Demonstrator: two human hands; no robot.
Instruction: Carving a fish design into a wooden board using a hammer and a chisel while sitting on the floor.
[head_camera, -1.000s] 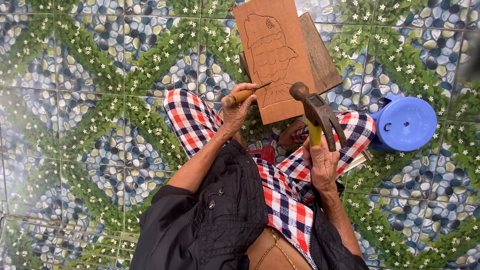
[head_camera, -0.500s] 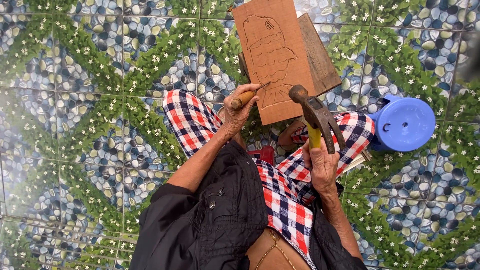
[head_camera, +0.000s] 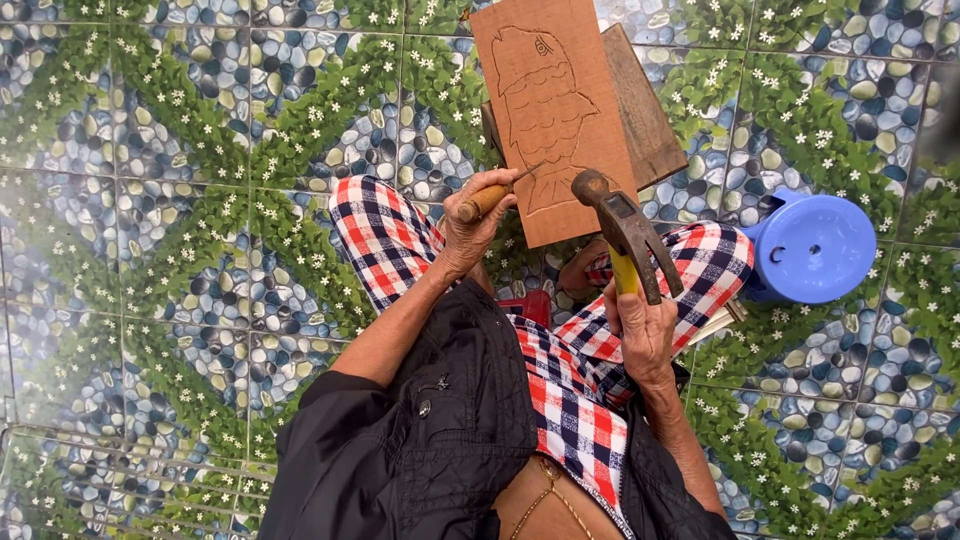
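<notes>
Head view looked straight down on a seated person over a tiled floor (head_camera: 180, 200) printed with pebbles and small white flowers. Checked trousers (head_camera: 385, 235), red, white and dark blue, spread knees apart, likely so the work could sit between them. A blue plastic stool (head_camera: 812, 248) stood just beside the right knee. A wooden board (head_camera: 550, 100) with a fish outline lay ahead of the knees, propped on a darker wood block (head_camera: 645, 110), probably to tilt the face toward the carver. The right hand (head_camera: 645, 335) was wrapped fully around the yellow grip of a claw hammer (head_camera: 625, 230), head raised near the board's lower edge, apart from the chisel. The left hand (head_camera: 480, 220) was closed tight around the wooden handle of a chisel (head_camera: 497, 195), its thin blade slanted so the tip met the carved line, apparently for following the outline.
</notes>
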